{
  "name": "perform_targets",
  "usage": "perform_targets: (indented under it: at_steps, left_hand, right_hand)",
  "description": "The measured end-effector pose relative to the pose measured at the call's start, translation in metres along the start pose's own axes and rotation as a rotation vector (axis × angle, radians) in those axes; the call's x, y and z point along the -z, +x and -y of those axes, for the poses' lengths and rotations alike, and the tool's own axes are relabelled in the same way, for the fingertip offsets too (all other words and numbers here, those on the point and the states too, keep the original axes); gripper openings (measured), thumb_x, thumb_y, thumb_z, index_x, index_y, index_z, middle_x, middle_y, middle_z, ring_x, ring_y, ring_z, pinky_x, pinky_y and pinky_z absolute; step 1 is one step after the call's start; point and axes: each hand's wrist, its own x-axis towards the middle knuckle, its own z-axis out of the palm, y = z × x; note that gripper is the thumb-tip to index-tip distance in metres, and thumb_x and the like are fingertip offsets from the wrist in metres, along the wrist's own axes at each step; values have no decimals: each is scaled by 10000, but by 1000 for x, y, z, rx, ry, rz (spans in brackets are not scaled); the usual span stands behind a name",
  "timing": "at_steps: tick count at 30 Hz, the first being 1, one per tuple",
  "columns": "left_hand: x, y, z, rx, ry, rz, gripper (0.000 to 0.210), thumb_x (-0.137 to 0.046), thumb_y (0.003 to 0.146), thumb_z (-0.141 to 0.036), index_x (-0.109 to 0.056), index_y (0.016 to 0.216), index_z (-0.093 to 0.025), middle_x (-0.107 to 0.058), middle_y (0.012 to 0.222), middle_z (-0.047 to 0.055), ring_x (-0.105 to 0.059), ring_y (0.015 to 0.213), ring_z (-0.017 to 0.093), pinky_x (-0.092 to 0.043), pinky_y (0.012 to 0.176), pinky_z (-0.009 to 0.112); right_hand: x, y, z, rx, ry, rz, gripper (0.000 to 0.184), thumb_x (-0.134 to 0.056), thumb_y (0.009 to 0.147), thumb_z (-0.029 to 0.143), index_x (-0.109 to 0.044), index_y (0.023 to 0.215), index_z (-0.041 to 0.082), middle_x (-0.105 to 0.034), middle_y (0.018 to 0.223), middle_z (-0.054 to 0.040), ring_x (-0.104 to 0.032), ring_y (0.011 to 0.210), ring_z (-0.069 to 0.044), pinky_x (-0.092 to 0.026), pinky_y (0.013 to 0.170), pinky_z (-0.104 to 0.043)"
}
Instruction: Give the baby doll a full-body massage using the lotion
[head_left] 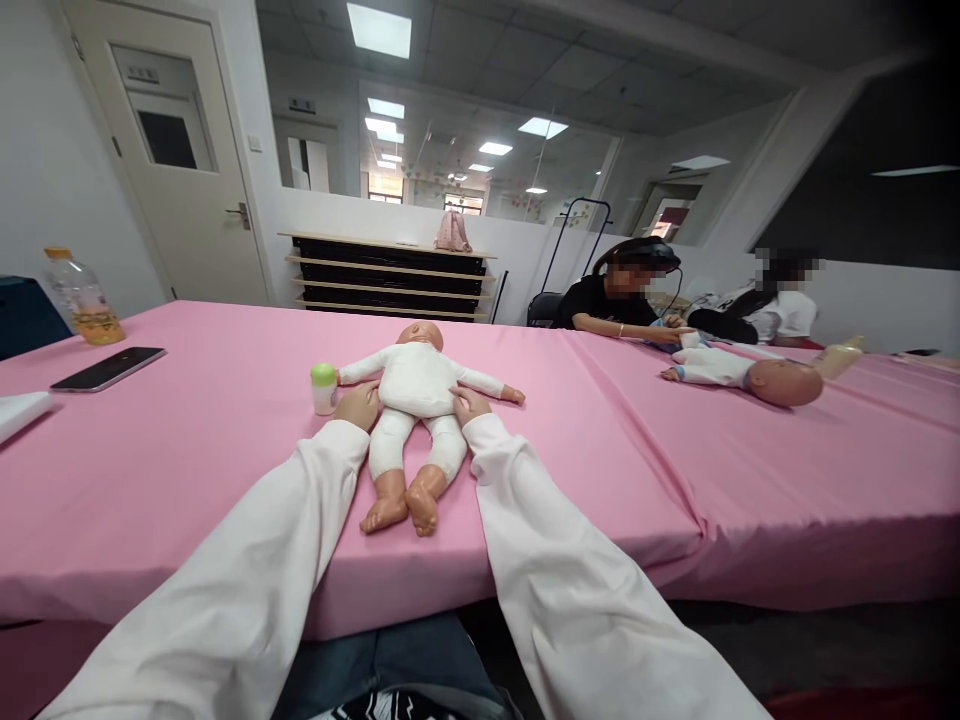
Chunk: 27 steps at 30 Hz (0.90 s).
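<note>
Doll lies at the centre of the frame, feet toward the lower edge. My left hand and right hand touch it at either side of the waist; I cannot tell whether they pinch or only press. Just left of my left hand stands a green-lidded bottle; an outward swing there could knock it over.

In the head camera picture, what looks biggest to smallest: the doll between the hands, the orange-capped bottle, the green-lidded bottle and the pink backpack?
1. Doll
2. Orange-capped bottle
3. Green-lidded bottle and pink backpack: too alike to rank; the backpack is farther away.
</note>
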Motion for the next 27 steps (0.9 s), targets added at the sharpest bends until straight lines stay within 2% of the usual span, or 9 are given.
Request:
perform_targets:
  at_steps: [5,8,13,16,19,22,25,27]
  left_hand:
    - [1,-13,-4,-129,-190,-79,374,-378,892,-267,-535,1193,-110,-533,1267,106,-460,1197,219,-351,1034,351]
    - [-4,-13,-8,-186,-195,-37,404,-415,871,-306,-518,1220,-130,-465,1333,116,-419,1240,216,-326,1054,369]
    - [-7,-18,-16,-270,-126,99,625,-551,778,-335,-377,1345,-140,-288,1447,141,-242,1342,269,-261,1080,444]
    - [-3,-24,-22,-364,-106,152,660,-599,738,-313,-391,1342,-146,-269,1453,141,-204,1350,294,-236,1086,467]
    - [2,-28,-27,-369,-113,157,588,-576,745,-268,-446,1308,-159,-305,1440,122,-234,1341,287,-257,1082,463]
    - [7,-32,-31,-334,-169,132,459,-509,783,-242,-528,1236,-166,-392,1398,92,-317,1312,248,-306,1074,412]
    - [12,-34,-34,-295,-213,53,323,-458,816,-233,-632,1084,-187,-532,1282,56,-463,1211,218,-378,1037,354]
    - [14,-35,-35,-265,-191,-20,272,-448,822,-217,-669,980,-200,-613,1168,46,-542,1111,209,-410,1004,323]
  right_hand:
    - [5,-20,17,95,65,159,539,-509,792,246,-431,1317,155,-391,1397,-88,-332,1313,-202,-277,1094,-388]
    - [15,-25,25,161,93,179,528,-514,801,256,-443,1313,148,-379,1399,-103,-310,1322,-213,-253,1103,-410]
    - [22,-35,47,367,157,234,320,-488,816,219,-626,1105,216,-564,1245,-54,-415,1259,-199,-266,1086,-442]
    - [20,-40,58,445,143,289,293,-535,765,171,-665,1022,223,-650,1117,-44,-501,1186,-207,-330,1048,-426]
    - [18,-44,63,415,132,253,251,-541,743,139,-694,934,193,-704,967,-56,-642,962,-199,-491,865,-333]
    - [19,-45,64,387,128,211,224,-523,745,120,-698,874,171,-717,862,-50,-671,784,-177,-524,743,-291]
    - [18,-43,63,396,132,196,278,-511,745,102,-680,957,166,-702,953,-56,-654,878,-184,-504,824,-307]
    - [16,-40,60,400,141,235,331,-516,747,102,-653,1042,162,-676,1048,-66,-628,972,-194,-473,896,-316]
